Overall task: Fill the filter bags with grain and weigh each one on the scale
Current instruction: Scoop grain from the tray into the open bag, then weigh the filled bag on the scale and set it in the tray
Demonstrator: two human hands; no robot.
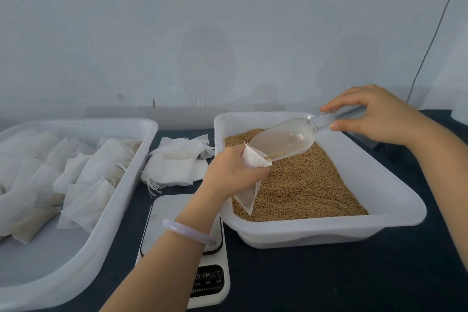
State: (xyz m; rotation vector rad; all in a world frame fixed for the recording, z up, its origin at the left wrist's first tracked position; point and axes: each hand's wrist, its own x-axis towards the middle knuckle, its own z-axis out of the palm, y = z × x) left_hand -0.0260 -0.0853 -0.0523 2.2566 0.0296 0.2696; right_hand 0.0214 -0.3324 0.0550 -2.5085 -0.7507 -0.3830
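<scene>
My left hand (231, 172) grips a white filter bag (249, 189) by its open mouth, above the brown grain (304, 185) in the white tray (395, 200). My right hand (374, 114) pinches the handle of a clear plastic scoop (283, 139), which is tipped down so its lip sits in the bag's mouth. A little grain lies at the scoop's lip. The white scale (177, 213) stands on the table under my left forearm, its platform bare.
A second white tray (121, 200) at the left holds several filled bags (83, 185). A pile of flat filter bags (177, 162) lies between the two trays. A dark cloth (329, 278) covers the table; a pale wall stands behind.
</scene>
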